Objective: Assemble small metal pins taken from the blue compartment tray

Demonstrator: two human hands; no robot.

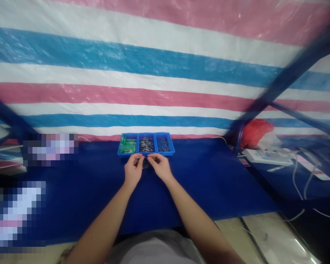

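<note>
My left hand point(133, 169) and my right hand point(160, 165) meet over the blue table cover point(209, 176), fingertips pinched together close in front of three small blue bins. Between the fingers is something small and dark that I cannot make out. A few small dark metal pieces point(146, 166) lie on the cloth between the hands. The left bin point(128, 145) holds green parts, the middle bin point(146, 144) and the right bin point(164, 144) hold small grey metal pins.
A striped pink, white and blue tarp point(154, 73) hangs behind the table. To the right are a blue metal frame bar point(286, 79), a red bag point(257, 132), a white power strip point(266, 157) and cables. Blurred patches cover the left side.
</note>
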